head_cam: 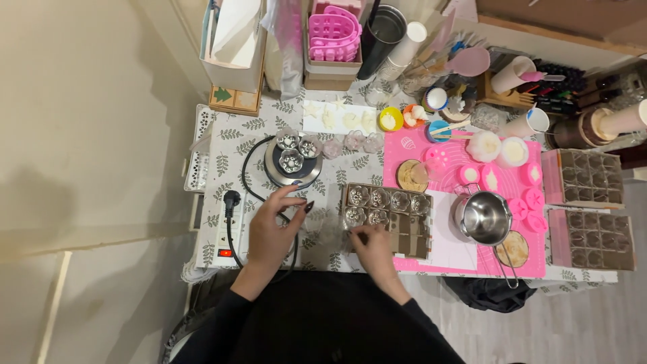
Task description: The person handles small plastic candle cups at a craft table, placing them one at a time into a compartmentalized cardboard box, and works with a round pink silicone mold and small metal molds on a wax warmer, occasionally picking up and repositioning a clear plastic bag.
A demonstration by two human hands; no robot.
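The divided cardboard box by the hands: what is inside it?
The divided cardboard box holds clear flower-shaped glass cups in its far row and left cells. The right hand covers part of the near-left corner; other near cells look empty.

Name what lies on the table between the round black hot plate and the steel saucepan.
In the head view, a brown divided tray holding small clear glass cups lies between the hot plate and saucepan.

Leaf-print table (222, 168), pink mat (465, 266)

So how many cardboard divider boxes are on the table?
3. One in front of the right hand, partly filled with glass cups; two at the table's right edge, one behind and one nearer. Others may be hidden.
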